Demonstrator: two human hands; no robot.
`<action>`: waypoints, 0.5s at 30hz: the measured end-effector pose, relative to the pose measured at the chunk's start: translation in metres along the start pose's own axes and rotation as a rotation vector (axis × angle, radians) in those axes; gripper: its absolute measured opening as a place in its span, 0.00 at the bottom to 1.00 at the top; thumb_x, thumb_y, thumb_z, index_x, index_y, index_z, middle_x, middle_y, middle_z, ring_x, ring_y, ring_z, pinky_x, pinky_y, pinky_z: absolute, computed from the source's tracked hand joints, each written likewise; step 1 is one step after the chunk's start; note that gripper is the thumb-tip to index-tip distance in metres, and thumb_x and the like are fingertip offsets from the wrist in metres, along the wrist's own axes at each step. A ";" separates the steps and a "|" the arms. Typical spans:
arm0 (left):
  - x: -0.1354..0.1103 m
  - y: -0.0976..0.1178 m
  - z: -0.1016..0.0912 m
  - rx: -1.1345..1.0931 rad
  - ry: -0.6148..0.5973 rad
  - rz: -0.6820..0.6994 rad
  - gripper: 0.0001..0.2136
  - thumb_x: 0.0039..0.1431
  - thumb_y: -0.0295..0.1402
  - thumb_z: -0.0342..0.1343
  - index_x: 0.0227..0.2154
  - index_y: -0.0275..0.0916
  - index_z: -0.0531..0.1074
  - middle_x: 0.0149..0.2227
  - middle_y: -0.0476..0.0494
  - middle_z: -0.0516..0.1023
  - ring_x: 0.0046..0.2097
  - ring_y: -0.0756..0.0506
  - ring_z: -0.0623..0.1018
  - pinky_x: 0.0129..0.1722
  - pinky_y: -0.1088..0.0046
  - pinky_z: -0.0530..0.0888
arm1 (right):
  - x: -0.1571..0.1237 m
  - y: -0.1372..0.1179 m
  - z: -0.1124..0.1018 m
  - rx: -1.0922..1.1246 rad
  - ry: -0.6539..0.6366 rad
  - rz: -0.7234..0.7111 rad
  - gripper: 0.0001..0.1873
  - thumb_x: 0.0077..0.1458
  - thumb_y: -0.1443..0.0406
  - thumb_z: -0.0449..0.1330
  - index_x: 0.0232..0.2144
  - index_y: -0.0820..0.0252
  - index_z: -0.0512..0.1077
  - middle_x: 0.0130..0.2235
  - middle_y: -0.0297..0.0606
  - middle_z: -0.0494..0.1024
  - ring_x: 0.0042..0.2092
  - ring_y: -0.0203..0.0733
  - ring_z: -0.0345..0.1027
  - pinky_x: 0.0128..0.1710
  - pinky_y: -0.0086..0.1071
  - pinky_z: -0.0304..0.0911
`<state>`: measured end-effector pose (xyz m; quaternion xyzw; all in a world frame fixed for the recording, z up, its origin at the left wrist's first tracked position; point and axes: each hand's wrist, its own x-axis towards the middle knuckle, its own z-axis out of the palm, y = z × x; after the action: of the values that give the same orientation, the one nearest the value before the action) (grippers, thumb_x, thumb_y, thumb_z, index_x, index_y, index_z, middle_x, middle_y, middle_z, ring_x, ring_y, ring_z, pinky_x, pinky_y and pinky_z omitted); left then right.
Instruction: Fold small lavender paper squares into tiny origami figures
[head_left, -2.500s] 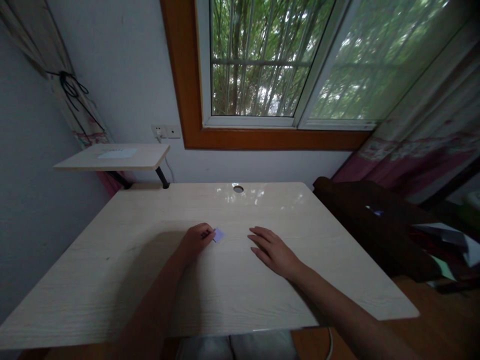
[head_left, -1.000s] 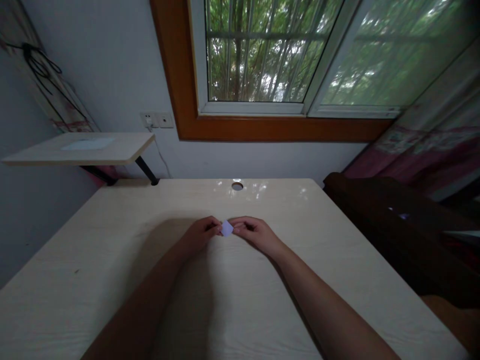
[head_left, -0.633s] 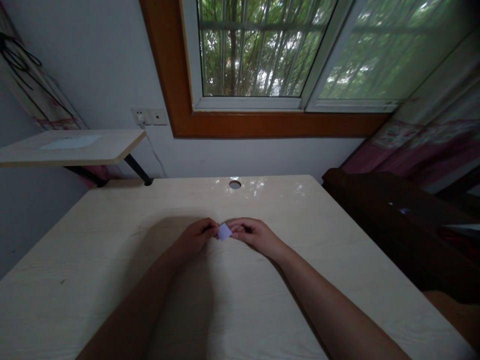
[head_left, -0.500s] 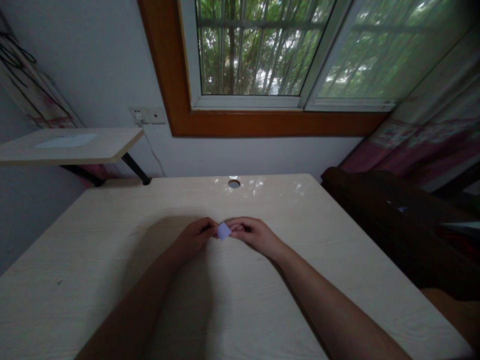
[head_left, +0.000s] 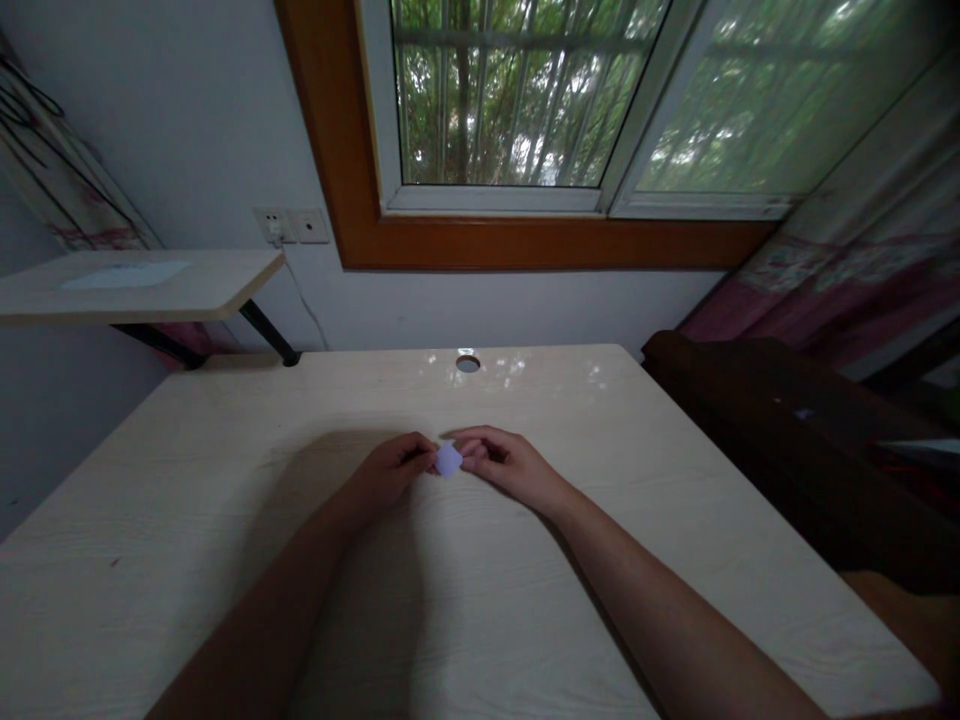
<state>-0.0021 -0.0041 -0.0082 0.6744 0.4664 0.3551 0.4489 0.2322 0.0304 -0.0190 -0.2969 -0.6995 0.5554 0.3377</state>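
Observation:
A small pale purple piece of paper (head_left: 449, 460) is held just above the light wooden table (head_left: 225, 480), near its middle. My left hand (head_left: 390, 472) pinches its left edge with curled fingers. My right hand (head_left: 506, 466) pinches its right edge, fingers also curled. Both forearms reach in from the bottom of the view and rest over the tabletop.
A round cable hole (head_left: 467, 364) sits near the table's far edge. A raised side shelf (head_left: 142, 283) with a pale sheet on it stands at the back left. A dark wooden piece of furniture (head_left: 780, 440) stands along the right. A window and a wall socket (head_left: 291, 226) are behind.
My right hand, which lay open and flat on the table, has come over and pinched the paper together with my left hand. Since then both hands have stayed almost still.

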 end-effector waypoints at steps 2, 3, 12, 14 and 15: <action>0.000 0.002 0.000 0.006 -0.015 -0.005 0.09 0.61 0.37 0.54 0.31 0.38 0.73 0.33 0.46 0.77 0.37 0.46 0.75 0.40 0.72 0.69 | -0.001 -0.001 0.001 -0.040 0.005 -0.010 0.22 0.58 0.62 0.62 0.54 0.54 0.71 0.42 0.39 0.78 0.39 0.37 0.71 0.42 0.33 0.66; -0.001 0.003 0.000 0.007 -0.024 -0.005 0.09 0.61 0.37 0.54 0.31 0.37 0.73 0.32 0.46 0.77 0.37 0.46 0.75 0.40 0.71 0.69 | -0.001 -0.002 0.002 -0.054 0.008 -0.015 0.22 0.58 0.62 0.61 0.55 0.54 0.70 0.42 0.39 0.78 0.39 0.36 0.70 0.42 0.32 0.66; -0.001 -0.003 -0.002 -0.022 -0.031 0.035 0.09 0.63 0.37 0.53 0.33 0.38 0.73 0.34 0.46 0.77 0.39 0.46 0.75 0.42 0.71 0.69 | -0.001 -0.001 0.001 0.012 -0.016 -0.042 0.22 0.57 0.61 0.62 0.54 0.55 0.70 0.41 0.39 0.78 0.37 0.36 0.70 0.39 0.31 0.66; -0.001 -0.004 -0.002 -0.023 -0.026 0.040 0.09 0.62 0.37 0.53 0.33 0.38 0.73 0.34 0.46 0.77 0.38 0.46 0.75 0.42 0.71 0.69 | -0.001 -0.001 0.001 0.033 -0.030 -0.040 0.21 0.59 0.60 0.61 0.54 0.56 0.70 0.41 0.40 0.78 0.38 0.37 0.71 0.40 0.33 0.67; -0.001 -0.004 -0.002 -0.019 -0.026 0.039 0.09 0.62 0.37 0.53 0.33 0.38 0.73 0.34 0.46 0.77 0.38 0.46 0.75 0.42 0.71 0.69 | -0.001 0.000 0.001 0.039 -0.034 -0.038 0.20 0.59 0.60 0.60 0.54 0.56 0.70 0.41 0.40 0.77 0.38 0.37 0.71 0.41 0.33 0.68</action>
<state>-0.0051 -0.0039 -0.0112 0.6838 0.4439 0.3595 0.4541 0.2321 0.0288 -0.0189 -0.2676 -0.6995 0.5676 0.3419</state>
